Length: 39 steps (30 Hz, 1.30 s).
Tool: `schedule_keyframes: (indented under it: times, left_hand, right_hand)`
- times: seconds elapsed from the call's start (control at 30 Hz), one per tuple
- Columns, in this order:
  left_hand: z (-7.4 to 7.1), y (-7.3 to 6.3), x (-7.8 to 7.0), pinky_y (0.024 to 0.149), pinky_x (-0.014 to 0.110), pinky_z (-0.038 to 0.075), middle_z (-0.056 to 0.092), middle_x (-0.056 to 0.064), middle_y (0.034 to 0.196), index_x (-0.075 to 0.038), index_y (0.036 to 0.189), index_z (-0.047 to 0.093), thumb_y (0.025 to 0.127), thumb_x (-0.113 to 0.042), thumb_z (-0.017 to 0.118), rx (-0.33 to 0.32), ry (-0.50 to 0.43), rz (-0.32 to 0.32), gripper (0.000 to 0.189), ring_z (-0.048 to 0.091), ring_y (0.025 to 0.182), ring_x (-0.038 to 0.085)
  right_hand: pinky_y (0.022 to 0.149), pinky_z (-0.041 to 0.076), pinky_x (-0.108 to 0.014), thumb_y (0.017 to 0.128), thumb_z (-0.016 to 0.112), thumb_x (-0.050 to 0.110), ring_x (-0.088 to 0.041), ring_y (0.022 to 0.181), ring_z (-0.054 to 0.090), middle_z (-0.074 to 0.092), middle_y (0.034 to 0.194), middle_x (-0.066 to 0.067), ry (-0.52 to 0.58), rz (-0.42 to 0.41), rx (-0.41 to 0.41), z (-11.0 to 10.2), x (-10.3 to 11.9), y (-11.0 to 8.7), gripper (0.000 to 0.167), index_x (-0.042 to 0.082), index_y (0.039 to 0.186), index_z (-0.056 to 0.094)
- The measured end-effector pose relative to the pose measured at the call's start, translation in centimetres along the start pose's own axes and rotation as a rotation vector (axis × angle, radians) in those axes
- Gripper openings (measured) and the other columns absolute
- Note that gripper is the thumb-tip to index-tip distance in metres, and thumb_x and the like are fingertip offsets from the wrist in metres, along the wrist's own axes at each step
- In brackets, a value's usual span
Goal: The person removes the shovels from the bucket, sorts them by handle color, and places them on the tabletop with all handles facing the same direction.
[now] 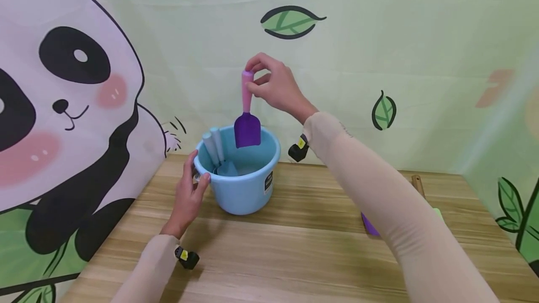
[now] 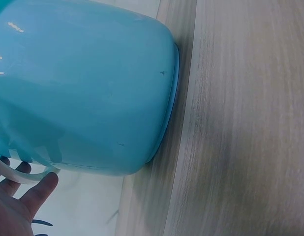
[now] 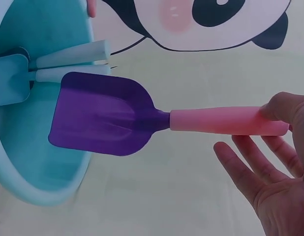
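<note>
My right hand [image 1: 275,83] pinches the top of the pink handle of a small shovel with a purple blade [image 1: 247,130]. The shovel hangs blade down over the mouth of a light blue bucket [image 1: 242,195]. With my left hand [image 1: 188,200] I hold the bucket's left side at the rim, beside a pale side handle [image 2: 24,177] in the left wrist view. Inside the bucket lean two light blue-handled tools [image 1: 212,146]; one shows a blue scoop-like blade [image 3: 9,78] in the right wrist view. Their lower parts are partly hidden.
The bucket stands on a wood-grain table [image 1: 294,256] near the back wall. At the right, my forearm partly covers a purple object [image 1: 370,226], a brown wooden handle [image 1: 418,185] and something green [image 1: 439,212]. A panda-printed backdrop [image 1: 105,120] lines the left side.
</note>
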State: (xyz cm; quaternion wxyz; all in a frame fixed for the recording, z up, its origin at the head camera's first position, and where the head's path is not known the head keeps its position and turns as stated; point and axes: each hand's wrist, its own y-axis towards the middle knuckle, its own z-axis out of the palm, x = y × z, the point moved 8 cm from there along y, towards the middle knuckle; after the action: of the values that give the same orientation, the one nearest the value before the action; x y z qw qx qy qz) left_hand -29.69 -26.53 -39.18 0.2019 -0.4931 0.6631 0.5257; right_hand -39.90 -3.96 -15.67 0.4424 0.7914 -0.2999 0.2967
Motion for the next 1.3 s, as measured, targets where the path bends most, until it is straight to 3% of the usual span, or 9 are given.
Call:
schedule_keyframes:
  times: [0.27, 0.37, 0.53, 0.67, 1.0, 1.3]
  left_hand:
    - [-0.1, -0.4, -2.9, 0.101, 0.070, 0.044, 0.030, 0.025, 0.163, -0.008, 0.162, 0.019, 0.108, -0.019, 0.049, 0.016, -0.005, -0.008, 0.064, 0.038, 0.143, 0.050]
    - [-0.1, -0.3, -2.3, 0.102, 0.070, 0.043, 0.030, 0.022, 0.163, -0.011, 0.163, 0.019, 0.108, -0.018, 0.049, 0.015, -0.010, -0.013, 0.064, 0.037, 0.143, 0.048]
    - [0.0, -0.1, -0.4, 0.102, 0.070, 0.044, 0.030, 0.013, 0.165, -0.025, 0.164, 0.017, 0.107, -0.019, 0.050, 0.006, -0.010, -0.010, 0.066, 0.037, 0.145, 0.043]
    - [0.0, -0.1, 0.0, 0.101, 0.070, 0.044, 0.031, 0.009, 0.165, -0.031, 0.164, 0.018, 0.107, -0.025, 0.051, 0.002, -0.012, 0.003, 0.066, 0.038, 0.145, 0.041]
    - [-0.1, 0.0, 0.2, 0.100, 0.069, 0.046, 0.033, 0.010, 0.164, -0.030, 0.163, 0.019, 0.108, -0.023, 0.051, -0.001, 0.002, 0.010, 0.065, 0.041, 0.143, 0.041]
    - [-0.2, -0.1, 0.2, 0.100, 0.071, 0.045, 0.033, 0.010, 0.165, -0.030, 0.163, 0.019, 0.107, -0.020, 0.051, -0.005, -0.009, 0.022, 0.066, 0.040, 0.144, 0.042]
  right_hand:
    - [0.077, 0.063, -0.032, 0.095, 0.070, 0.009, -0.019, 0.092, 0.072, 0.064, 0.116, -0.006, 0.000, 0.015, -0.017, -1.0, 0.2, -0.3, 0.028, 0.012, 0.122, 0.061]
    - [0.077, 0.063, -0.032, 0.095, 0.071, 0.010, -0.020, 0.092, 0.072, 0.063, 0.117, -0.007, 0.000, 0.019, -0.031, -1.5, 0.3, -0.5, 0.029, 0.012, 0.123, 0.061]
    - [0.076, 0.063, -0.032, 0.095, 0.072, 0.010, -0.021, 0.092, 0.072, 0.063, 0.119, -0.006, -0.008, 0.027, -0.048, -2.5, 0.4, -0.9, 0.031, 0.013, 0.125, 0.061]
    - [0.075, 0.063, -0.032, 0.095, 0.071, 0.011, -0.021, 0.093, 0.071, 0.063, 0.120, -0.006, -0.023, 0.029, -0.067, -3.5, 0.3, -1.2, 0.031, 0.013, 0.125, 0.062]
    - [0.079, 0.063, -0.040, 0.095, 0.072, 0.013, -0.022, 0.094, 0.070, 0.063, 0.121, -0.007, -0.043, 0.063, -0.097, -5.7, -1.2, -2.2, 0.031, 0.013, 0.125, 0.062]
    - [0.079, 0.063, -0.039, 0.095, 0.072, 0.015, -0.025, 0.094, 0.070, 0.063, 0.121, -0.008, -0.025, 0.084, -0.112, -7.2, -2.1, -3.2, 0.034, 0.011, 0.128, 0.061]
